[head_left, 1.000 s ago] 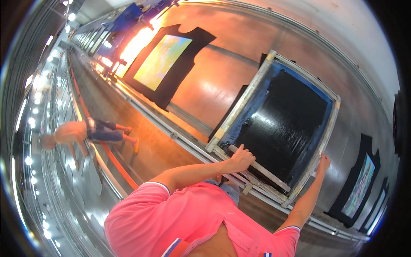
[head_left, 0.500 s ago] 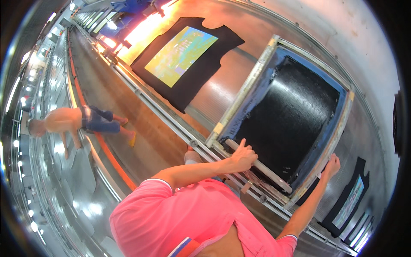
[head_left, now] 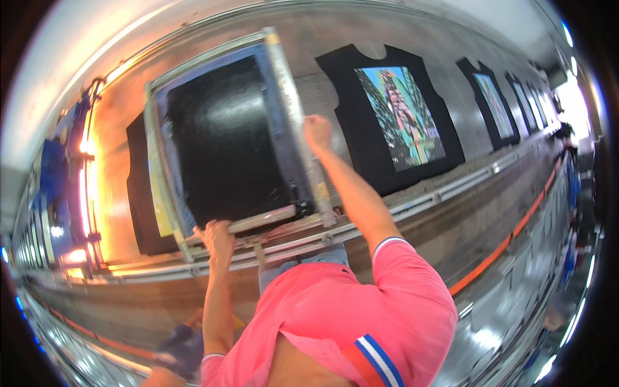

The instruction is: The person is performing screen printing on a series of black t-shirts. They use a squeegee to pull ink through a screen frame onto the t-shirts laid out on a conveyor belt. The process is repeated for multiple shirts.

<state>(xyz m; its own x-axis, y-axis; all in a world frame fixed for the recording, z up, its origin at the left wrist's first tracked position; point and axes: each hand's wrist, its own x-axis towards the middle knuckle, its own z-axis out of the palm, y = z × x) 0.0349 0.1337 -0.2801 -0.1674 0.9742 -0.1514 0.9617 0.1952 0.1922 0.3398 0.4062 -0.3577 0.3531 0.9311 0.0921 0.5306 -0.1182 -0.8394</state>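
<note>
A screen-printing frame (head_left: 288,84) with a mesh covered in glossy black ink (head_left: 222,129) is over a black shirt (head_left: 140,193), whose left side and a strip of yellow print stick out. My right hand (head_left: 317,134) is closed round the frame's right side rail. My left hand (head_left: 218,240) is closed at the left end of a squeegee (head_left: 261,220), beside the frame's near-left corner. The squeegee lies along the near end of the mesh. Right of the frame, a black shirt (head_left: 403,119) with a detailed multicoloured print lies flat.
More printed black shirts (head_left: 493,106) line the long table to the right. A metal rail (head_left: 445,193) runs along its near edge. A glowing heater (head_left: 90,187) stands at the left. Behind me, a person (head_left: 177,355) is partly visible near an orange strip (head_left: 509,242).
The frame has moved left, now covering most of the shirt with the yellow print. Both hands have moved with it. My view has turned, bringing the detailed print into full sight.
</note>
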